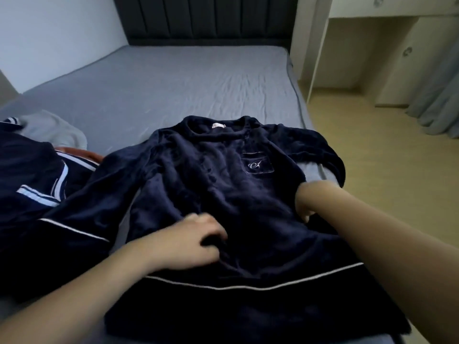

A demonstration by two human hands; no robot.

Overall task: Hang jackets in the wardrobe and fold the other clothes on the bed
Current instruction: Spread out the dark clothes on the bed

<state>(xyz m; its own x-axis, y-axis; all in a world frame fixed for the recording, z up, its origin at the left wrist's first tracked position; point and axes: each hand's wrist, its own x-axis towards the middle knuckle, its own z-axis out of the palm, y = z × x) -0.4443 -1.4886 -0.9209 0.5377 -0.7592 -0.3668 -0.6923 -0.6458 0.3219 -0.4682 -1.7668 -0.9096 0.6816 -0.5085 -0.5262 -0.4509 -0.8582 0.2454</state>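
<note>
A dark navy plush pyjama top (pixel 211 184) with white piping and an embroidered chest pocket lies spread front-up on the grey bed (pixel 173 80). My left hand (pixel 198 239) rests on its lower front with fingers curled, pinching a fold of the fabric. My right hand (pixel 304 202) is at the top's right side below the sleeve; its fingers are tucked down into or under the fabric and mostly hidden.
A navy garment with light blue and white stripes (pixel 37 180) lies heaped at the left, with a grey cloth (pixel 57 130) behind it. The dark headboard (pixel 206 18) stands at the back. White cabinets (pixel 372 53) and wooden floor (pixel 385 170) are to the right.
</note>
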